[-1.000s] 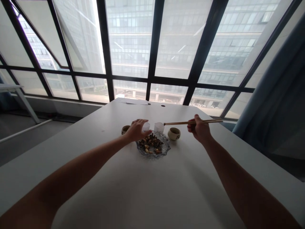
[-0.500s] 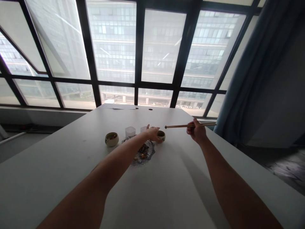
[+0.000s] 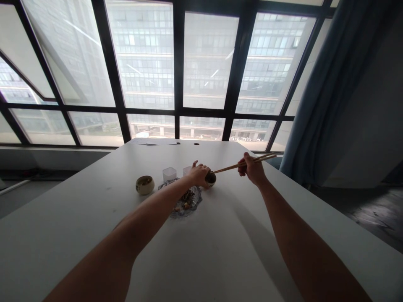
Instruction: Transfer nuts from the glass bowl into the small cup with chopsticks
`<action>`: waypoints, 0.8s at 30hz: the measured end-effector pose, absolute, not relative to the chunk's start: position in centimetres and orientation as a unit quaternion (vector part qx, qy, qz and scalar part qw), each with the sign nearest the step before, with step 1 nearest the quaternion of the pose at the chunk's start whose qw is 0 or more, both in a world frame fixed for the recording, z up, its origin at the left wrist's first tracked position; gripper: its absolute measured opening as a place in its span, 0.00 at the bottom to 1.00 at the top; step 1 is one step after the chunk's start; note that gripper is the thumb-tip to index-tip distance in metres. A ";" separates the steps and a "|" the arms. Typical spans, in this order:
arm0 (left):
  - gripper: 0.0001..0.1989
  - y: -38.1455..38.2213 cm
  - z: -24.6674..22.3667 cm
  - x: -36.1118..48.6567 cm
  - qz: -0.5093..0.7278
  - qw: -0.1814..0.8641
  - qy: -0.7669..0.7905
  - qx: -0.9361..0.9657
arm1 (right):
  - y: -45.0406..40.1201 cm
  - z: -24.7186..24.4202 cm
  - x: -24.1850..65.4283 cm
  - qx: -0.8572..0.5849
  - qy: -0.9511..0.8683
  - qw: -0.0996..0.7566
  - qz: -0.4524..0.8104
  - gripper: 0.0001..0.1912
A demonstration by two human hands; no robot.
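I saw my left hand (image 3: 199, 175) hold the right pot (image 3: 210, 181), a small round one, by its side and rim. That grip was closed around the pot, and some of the pot was hidden behind the fingers. Its dark mouth seemed to lean a little to the right. It was at the right side of the glass dish (image 3: 197, 200), on the white desk (image 3: 189, 256) or just over it; I could not tell which.

My right hand (image 3: 252, 170) had its grip closed on two long chopsticks (image 3: 231, 167). Their thin tips were together at the mouth of the right pot, and their back ends stuck out to the right. I could not tell if the tips held anything.

The glass dish had a wavy edge, with dark bits and light brown nuts (image 3: 187, 205) in it. My left arm hid part of it. Behind it stood two clear cups, the left cup (image 3: 169, 174) and the right cup (image 3: 187, 170). The left pot (image 3: 145, 185) stood upright to the left of the dish, with some brown bits inside. White paper (image 3: 155, 141) lay at the far end, near the big windows (image 3: 210, 63).
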State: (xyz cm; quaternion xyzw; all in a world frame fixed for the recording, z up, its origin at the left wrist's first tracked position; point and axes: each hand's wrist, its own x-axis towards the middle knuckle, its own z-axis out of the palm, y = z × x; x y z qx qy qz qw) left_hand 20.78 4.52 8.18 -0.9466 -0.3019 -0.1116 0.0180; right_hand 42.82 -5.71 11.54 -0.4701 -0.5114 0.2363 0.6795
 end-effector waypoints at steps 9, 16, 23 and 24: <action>0.37 4.8 8.5 21.4 -0.065 -0.011 -0.337 -0.939 | -6.8 13.3 40.6 -0.483 -0.535 0.673 0.168 0.36; 0.36 4.6 10.0 19.4 -0.050 -0.023 -0.333 -0.941 | -8.1 15.5 36.2 -0.454 -0.610 0.592 0.266 0.36; 0.24 3.0 11.0 7.4 -0.256 0.028 -0.333 -0.907 | -8.7 14.2 31.6 -0.477 -0.713 0.381 0.344 0.33; 0.22 2.8 10.8 5.3 -0.285 0.038 -0.342 -0.895 | -8.6 13.8 31.0 -0.475 -0.717 0.367 0.355 0.33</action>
